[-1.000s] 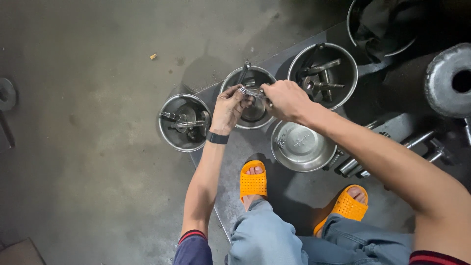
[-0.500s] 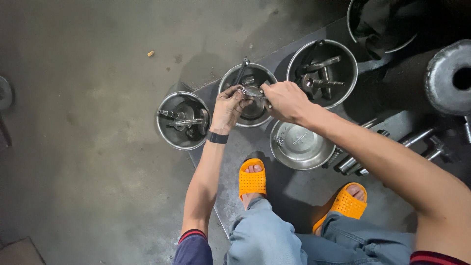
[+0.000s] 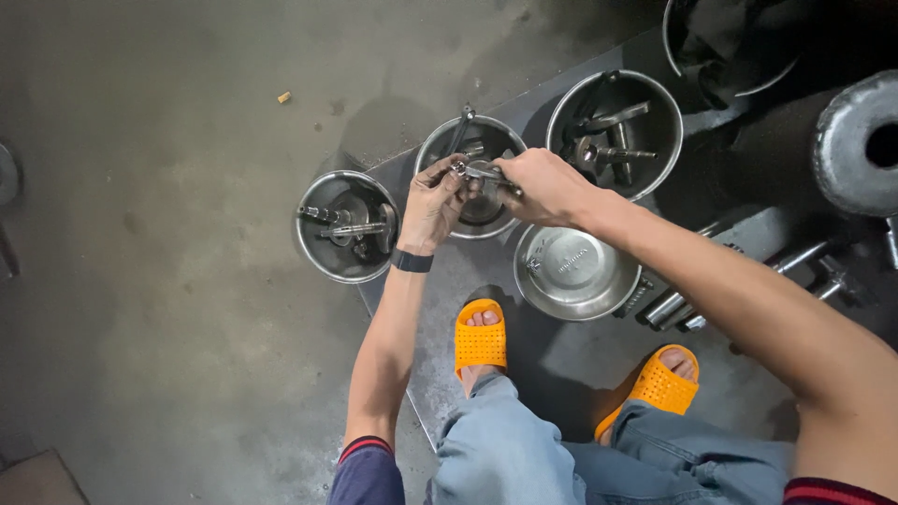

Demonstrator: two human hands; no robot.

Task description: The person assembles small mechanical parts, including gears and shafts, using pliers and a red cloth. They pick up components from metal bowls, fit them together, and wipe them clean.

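My left hand (image 3: 432, 208) and my right hand (image 3: 543, 185) meet over the middle steel bowl (image 3: 433, 148), both closed on one small metal part (image 3: 479, 172) held between the fingertips. A dark band sits on my left wrist. The part's exact shape is hidden by my fingers. A thin metal rod sticks up from that bowl's far rim. The left steel bowl (image 3: 318, 251) holds several metal shafts. The far right bowl (image 3: 659, 98) holds more shafts and bolts.
A nearly empty steel bowl (image 3: 571, 271) lies by my feet, which wear orange sandals (image 3: 480, 337). The bowls rest on a grey metal sheet (image 3: 561, 360) over concrete floor. Loose steel rods (image 3: 795, 262) and a heavy round casting (image 3: 856, 140) lie at the right.
Both hands stay over the middle bowl on the same part, with only slight finger movement. The view has shifted a little.
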